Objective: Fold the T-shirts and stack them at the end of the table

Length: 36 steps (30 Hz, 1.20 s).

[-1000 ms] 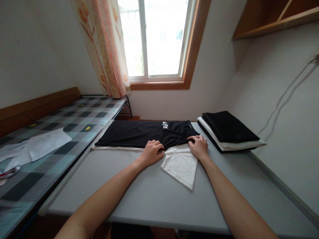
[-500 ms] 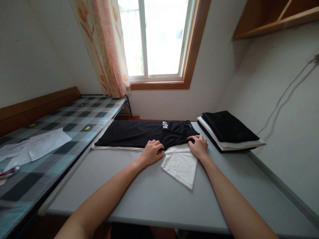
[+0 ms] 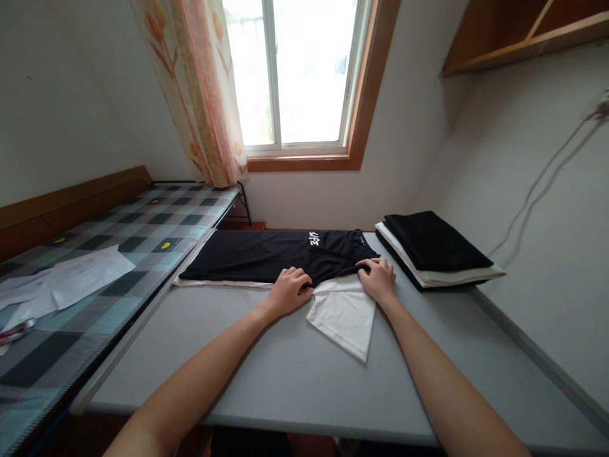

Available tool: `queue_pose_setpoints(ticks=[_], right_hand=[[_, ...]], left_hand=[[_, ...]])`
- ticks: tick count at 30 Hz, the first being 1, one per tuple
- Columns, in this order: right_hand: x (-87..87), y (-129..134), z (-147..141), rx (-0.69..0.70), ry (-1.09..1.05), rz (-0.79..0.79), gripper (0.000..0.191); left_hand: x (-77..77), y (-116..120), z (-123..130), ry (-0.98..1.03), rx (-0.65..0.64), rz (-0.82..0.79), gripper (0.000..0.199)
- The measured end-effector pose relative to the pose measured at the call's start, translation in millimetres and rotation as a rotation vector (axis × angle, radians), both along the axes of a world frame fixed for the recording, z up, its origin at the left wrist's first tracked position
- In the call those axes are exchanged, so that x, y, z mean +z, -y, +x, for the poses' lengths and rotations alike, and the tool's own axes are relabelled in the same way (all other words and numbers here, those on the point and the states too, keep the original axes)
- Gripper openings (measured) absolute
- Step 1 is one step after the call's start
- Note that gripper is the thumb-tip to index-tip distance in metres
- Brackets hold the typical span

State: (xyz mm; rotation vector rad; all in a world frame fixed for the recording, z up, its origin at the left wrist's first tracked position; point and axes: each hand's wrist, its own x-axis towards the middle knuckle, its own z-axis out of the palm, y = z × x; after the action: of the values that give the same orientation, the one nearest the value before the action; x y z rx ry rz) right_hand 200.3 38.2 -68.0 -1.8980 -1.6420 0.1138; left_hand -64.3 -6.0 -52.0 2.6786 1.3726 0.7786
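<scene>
Basically: left hand (image 3: 291, 292) and right hand (image 3: 377, 279) both on near edge of black garment (image 3: 247, 254)

Left grip: fingers curled nearly closed, thumb tucked in, mid-edge. Right grip: fingertips bent over the edge by the waistband end, hand part-closed. Can't tell on either if cloth is pinched or just pressed. Garment lies flat across the far side of the table (image 3: 266, 381), white lettering toward its right end. White cloth (image 3: 343, 317) under it: strip showing at left and near edges, flap out toward the wearer between the forearms. Folded black-and-white stack (image 3: 435, 244) just right. Checked bed (image 3: 52, 355) at left, papers (image 3: 92, 273) on it. Window (image 3: 309, 76) behind.
</scene>
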Motion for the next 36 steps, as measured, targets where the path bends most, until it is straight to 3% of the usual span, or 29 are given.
queue_pose_setpoints(ticks=[36], right_hand=[[4.6, 2.6, -1.6, -0.012, 0.012, -0.035, 0.023]], left_hand=[[-1.6, -1.1, -0.6, 0.001, -0.008, 0.014, 0.007]])
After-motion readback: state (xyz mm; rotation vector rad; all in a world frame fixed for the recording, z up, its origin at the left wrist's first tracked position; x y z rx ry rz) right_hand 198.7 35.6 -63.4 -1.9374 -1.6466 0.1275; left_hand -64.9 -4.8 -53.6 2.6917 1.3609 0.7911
